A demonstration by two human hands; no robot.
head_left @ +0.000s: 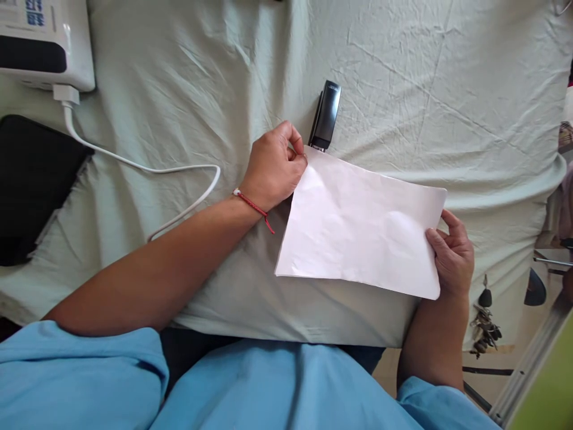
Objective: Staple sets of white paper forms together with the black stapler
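Observation:
A white sheet of paper point(358, 227) lies on the pale green cloth in the middle. My left hand point(271, 167) pinches its upper left corner between thumb and fingers. My right hand point(452, 254) grips the paper's right edge near the lower corner. A black stapler point(326, 114) lies on the cloth just beyond the pinched corner, and its near end touches or slips under that corner. A red string bracelet circles my left wrist.
A pale green wrinkled cloth point(403, 89) covers the table. A white device point(45, 42) with a white cable point(147, 170) sits at the far left, a black flat case point(31, 179) below it. Keys point(484, 325) hang off the right edge.

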